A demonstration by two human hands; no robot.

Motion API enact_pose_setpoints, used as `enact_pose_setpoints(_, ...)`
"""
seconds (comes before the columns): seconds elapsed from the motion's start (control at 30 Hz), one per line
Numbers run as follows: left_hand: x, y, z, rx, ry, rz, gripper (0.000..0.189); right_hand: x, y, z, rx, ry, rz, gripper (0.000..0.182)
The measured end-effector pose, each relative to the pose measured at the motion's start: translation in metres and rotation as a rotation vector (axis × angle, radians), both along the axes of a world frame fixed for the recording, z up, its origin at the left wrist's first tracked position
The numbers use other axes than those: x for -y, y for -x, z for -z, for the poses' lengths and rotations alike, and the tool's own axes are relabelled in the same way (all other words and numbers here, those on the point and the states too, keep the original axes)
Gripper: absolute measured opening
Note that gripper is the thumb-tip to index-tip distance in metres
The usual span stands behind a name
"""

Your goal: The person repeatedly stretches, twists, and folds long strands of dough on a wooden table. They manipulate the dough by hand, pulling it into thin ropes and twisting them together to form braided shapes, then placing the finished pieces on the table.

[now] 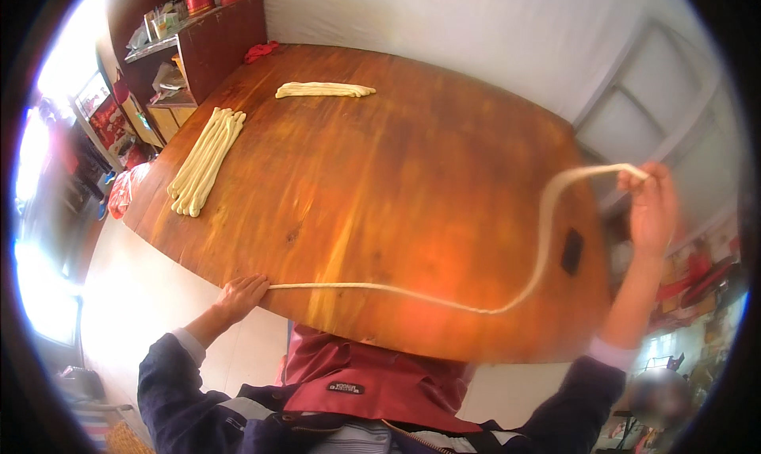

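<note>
A long, thin dough rope (410,295) runs between my two hands above the wooden table (380,216). My left hand (241,296) lies at the table's near edge, its fingers over one end of the rope. Raised beyond the table's right edge, my right hand (651,204) pinches the other end. From there the rope drops in a blurred S-curve and sags low in the middle; whether its lowest part touches the wood I cannot tell. Several folded dough strands (205,162) lie side by side at the left, and a smaller bundle of dough strands (326,90) lies farther back.
A dark flat object (572,251) lies near the table's right edge. At the back left corner, a red cloth (260,52) sits beside a brown shelf unit (223,46). A white wall (452,20) borders the far side. People's legs (89,174) show at far left.
</note>
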State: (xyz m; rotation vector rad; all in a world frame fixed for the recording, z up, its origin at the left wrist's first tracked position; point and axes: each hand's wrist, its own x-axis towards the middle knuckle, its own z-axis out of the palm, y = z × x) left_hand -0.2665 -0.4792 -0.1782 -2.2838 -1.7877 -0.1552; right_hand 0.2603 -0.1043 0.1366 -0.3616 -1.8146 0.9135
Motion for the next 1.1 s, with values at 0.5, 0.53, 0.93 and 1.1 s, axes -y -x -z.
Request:
enact_pose_setpoints(0.5,-0.15,0.024,0.032,0.703,-0.199,-0.88,0.015,0.04,0.199,0.347,0.709,-0.103,0.123,0.015)
enact_pose_setpoints(0.53,-0.153,0.027,0.032,0.669,-0.223,-0.913,0.016,0.037,0.204,0.35,0.723,-0.016,0.17,0.018)
enact_pose_setpoints(0.93,-0.107,0.128,0.075,1.282,-0.464,-1.354,0.016,0.037,0.185,0.374,0.743,-0.035,0.379,0.015)
enact_pose_setpoints(1.1,-0.133,0.128,0.049,1.932,-0.17,-1.301,0.015,0.047,0.152,0.355,0.898,-0.302,0.371,0.026)
